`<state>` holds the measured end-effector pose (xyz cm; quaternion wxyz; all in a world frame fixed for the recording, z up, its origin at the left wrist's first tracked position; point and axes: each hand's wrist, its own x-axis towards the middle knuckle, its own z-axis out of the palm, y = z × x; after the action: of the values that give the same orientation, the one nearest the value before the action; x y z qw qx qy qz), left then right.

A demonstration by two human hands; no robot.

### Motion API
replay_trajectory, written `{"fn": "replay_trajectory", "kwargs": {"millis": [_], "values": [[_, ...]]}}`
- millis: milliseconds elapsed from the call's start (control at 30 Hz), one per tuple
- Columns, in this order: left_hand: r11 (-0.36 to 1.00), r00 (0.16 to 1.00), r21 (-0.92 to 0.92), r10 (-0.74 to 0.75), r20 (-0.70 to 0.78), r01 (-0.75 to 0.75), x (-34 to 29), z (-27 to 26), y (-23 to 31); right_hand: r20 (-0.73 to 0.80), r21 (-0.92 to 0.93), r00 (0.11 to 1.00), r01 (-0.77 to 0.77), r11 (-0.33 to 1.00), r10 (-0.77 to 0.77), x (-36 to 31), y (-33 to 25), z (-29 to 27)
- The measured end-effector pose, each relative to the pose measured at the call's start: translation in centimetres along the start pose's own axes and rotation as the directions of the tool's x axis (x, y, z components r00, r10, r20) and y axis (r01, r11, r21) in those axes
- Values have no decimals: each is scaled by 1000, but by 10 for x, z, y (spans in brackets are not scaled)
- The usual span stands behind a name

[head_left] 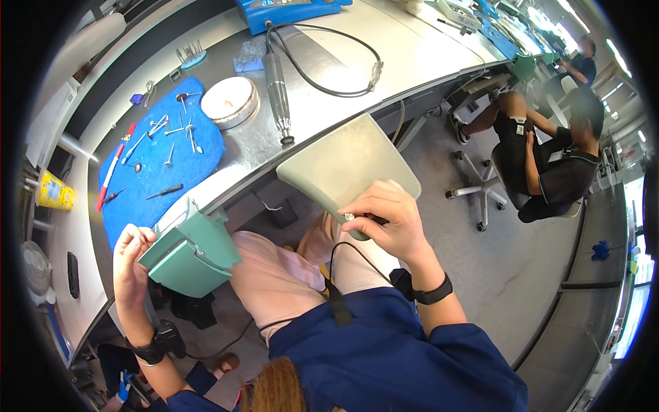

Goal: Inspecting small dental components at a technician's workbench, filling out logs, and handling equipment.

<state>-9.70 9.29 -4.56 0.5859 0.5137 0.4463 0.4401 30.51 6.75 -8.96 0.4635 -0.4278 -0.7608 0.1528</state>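
My right hand (386, 218) pinches a small, shiny whitish piece (349, 217) between thumb and fingertips; its kind is too small to make out. It is over the lower edge of a pale grey-green panel (353, 156) that juts out from the bench above my lap. My left hand (132, 250) is closed at the left edge of a green plastic box (192, 254) with overlapping panels. The fingertips are curled against that edge. Beyond the box, on a blue mat (195, 147), lie several rotary burs with metal shanks and a thin dark-handled tool (165, 191).
A rotary handpiece (276, 93) lies on the bench, its cable looping from a blue control unit (295, 8). Beside it stand a round white pot (230, 101) and a bur stand (192, 56). At right, a person (549, 161) sits on a wheeled chair.
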Motion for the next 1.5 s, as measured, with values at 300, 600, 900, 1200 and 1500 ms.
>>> {"fn": "replay_trajectory", "kwargs": {"millis": [300,600,900,1200,1500], "values": [[1000,1000,2,-1,-15,1,1,2,0,-13,-3,1000,4,1000,-4,0,2,0],[1000,1000,-6,12,-12,-12,-1,1,0,-59,32,997,50,998,-48,0,4,0],[994,997,-92,60,46,-56,4,-5,-10,-97,75,995,-28,997,36,-5,2,-4],[999,1000,-36,25,6,-25,-8,0,0,-94,187,995,6,982,12,-3,3,-4],[999,999,-34,-3,54,5,-4,-6,-3,-125,223,992,29,974,-1,-6,3,-6]]}}
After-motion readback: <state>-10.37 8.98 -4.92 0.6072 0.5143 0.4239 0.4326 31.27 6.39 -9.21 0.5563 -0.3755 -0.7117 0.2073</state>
